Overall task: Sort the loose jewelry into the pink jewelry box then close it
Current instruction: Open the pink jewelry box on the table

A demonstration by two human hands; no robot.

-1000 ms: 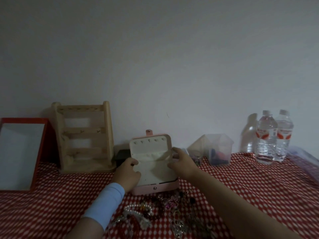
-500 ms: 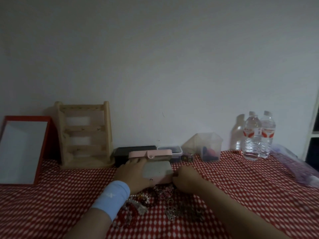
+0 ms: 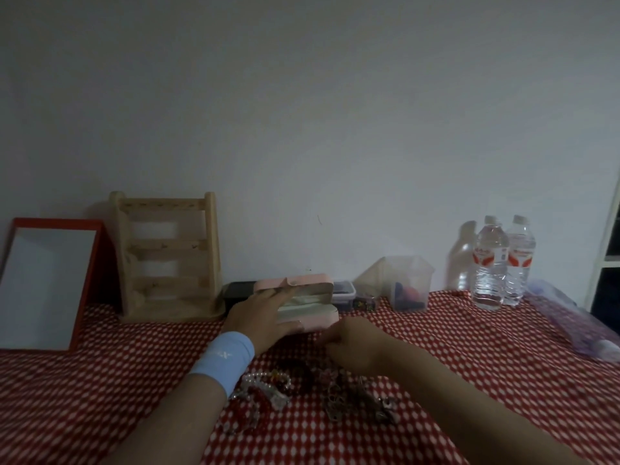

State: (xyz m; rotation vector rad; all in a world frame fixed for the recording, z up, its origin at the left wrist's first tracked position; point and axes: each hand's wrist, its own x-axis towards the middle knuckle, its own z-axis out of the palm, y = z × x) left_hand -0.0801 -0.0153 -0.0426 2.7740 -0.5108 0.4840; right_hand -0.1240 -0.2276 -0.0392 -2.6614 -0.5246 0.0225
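Note:
The pink jewelry box (image 3: 317,318) sits on the red checked cloth near the wall. Its lid (image 3: 295,284) is lowered to a narrow gap that shows the cream lining. My left hand (image 3: 265,318), with a light blue wristband, grips the box's left end, fingers lying in the gap. My right hand (image 3: 352,344) is curled just in front of the box, knuckles up, above the loose jewelry; its fingertips are hidden. The pile holds a pearl bracelet (image 3: 268,380), a dark ring-shaped piece (image 3: 300,374), red beads (image 3: 250,407) and tangled metal chains (image 3: 339,397).
Against the wall stand a red-framed mirror (image 3: 47,283), a wooden jewelry stand (image 3: 167,256), a black box (image 3: 238,292), a small lidded tub (image 3: 344,290), a clear container (image 3: 404,283) and two water bottles (image 3: 489,263). A purple clear pouch (image 3: 577,325) lies at the right edge.
The lid stood upright a second ago with both hands on it; it has come down to a narrow gap. My right hand left the box and dropped toward the jewelry pile.

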